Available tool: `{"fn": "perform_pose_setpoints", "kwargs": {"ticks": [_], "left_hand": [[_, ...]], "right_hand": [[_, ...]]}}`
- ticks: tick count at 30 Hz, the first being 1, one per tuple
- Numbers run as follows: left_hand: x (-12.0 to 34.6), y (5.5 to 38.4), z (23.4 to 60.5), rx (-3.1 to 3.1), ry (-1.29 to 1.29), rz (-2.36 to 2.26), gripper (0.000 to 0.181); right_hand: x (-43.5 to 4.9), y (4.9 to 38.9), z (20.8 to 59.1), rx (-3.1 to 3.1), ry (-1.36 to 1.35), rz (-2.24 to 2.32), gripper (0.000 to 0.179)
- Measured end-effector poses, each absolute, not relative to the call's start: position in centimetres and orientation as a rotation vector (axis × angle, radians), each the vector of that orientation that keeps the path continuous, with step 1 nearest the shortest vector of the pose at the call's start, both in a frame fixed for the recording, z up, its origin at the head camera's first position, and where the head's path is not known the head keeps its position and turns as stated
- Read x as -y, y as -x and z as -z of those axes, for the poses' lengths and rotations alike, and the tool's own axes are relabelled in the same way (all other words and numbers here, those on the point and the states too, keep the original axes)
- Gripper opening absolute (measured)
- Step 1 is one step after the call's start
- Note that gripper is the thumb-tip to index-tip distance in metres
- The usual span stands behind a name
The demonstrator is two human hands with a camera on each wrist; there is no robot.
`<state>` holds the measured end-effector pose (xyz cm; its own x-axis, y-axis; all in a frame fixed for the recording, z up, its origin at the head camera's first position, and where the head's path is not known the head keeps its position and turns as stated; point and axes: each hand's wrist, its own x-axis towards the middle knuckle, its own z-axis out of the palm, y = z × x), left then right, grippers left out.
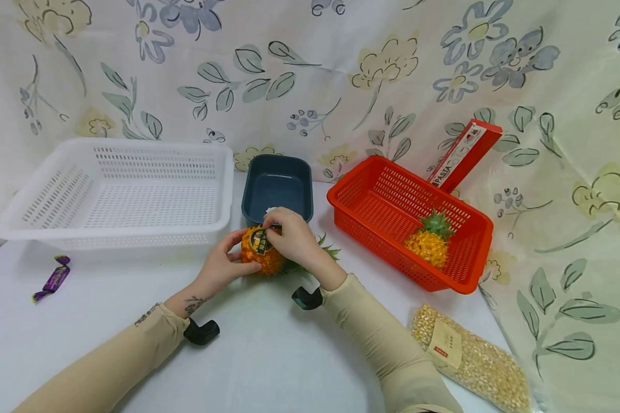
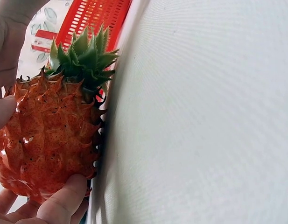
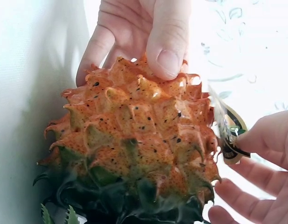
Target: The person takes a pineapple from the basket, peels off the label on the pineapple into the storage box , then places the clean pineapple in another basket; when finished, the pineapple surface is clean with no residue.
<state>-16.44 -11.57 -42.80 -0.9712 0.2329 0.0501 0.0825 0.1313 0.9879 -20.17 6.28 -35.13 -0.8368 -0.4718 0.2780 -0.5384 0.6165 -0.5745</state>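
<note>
An orange, spiky pineapple [image 1: 270, 264] lies on its side on the white table, its green crown pointing right. My left hand [image 1: 222, 261] grips its base end, thumb on the near side in the head view. On that end sits a round black-and-gold label [image 3: 234, 135], which stands out from the skin in the right wrist view. My right hand [image 1: 295, 236] pinches the label's edge between thumb and finger; whether the label still sticks to the fruit I cannot tell. The left wrist view shows the pineapple's glossy side and crown [image 2: 85, 56].
Behind are a white basket [image 1: 134, 232], a dark blue tub [image 1: 279, 192] and a red basket [image 1: 377, 246] holding another pineapple [image 1: 427, 248]. A red pasta box [image 1: 467, 155] leans behind it. A purple-wrapped candy [image 1: 54, 279] lies left, a bag of corn kernels [image 1: 475, 361] right.
</note>
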Motion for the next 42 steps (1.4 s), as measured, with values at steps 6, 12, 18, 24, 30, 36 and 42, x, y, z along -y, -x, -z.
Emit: {"fn": "perform_pose_setpoints", "kwargs": {"ticks": [6,12,18,24,30,36,42], "left_hand": [[11.6,16.4,42.8,-2.254,-0.304,-1.980,0.079],[11.6,16.4,42.7,-2.250,-0.300,-1.978,0.078],[11.6,16.4,42.7,-2.257,-0.297,-1.964,0.080],[11.6,16.5,42.8,-2.260,-0.284,-1.961,0.081],[11.6,16.4,42.8,-2.265,-0.280,-1.967,0.081],[11.5,16.4,42.9,-2.281,-0.277,-1.951,0.081],[11.5,16.4,42.7,-2.297,-0.266,-1.931,0.080]], "right_hand": [[-6.6,19.8,35.2,2.665,-0.894,-1.104,0.006],[-7.0,19.2,35.2,2.578,-0.945,-1.153,0.007],[-7.6,18.9,34.5,2.490,-0.998,-1.162,0.007],[-8.1,19.9,32.9,2.422,-1.007,-1.104,0.007],[-8.5,21.8,30.5,2.511,-0.937,-0.988,0.012],[-8.8,24.4,29.0,2.653,-0.783,-0.802,0.026],[-8.9,27.0,28.7,2.739,-0.671,-0.595,0.027]]}}
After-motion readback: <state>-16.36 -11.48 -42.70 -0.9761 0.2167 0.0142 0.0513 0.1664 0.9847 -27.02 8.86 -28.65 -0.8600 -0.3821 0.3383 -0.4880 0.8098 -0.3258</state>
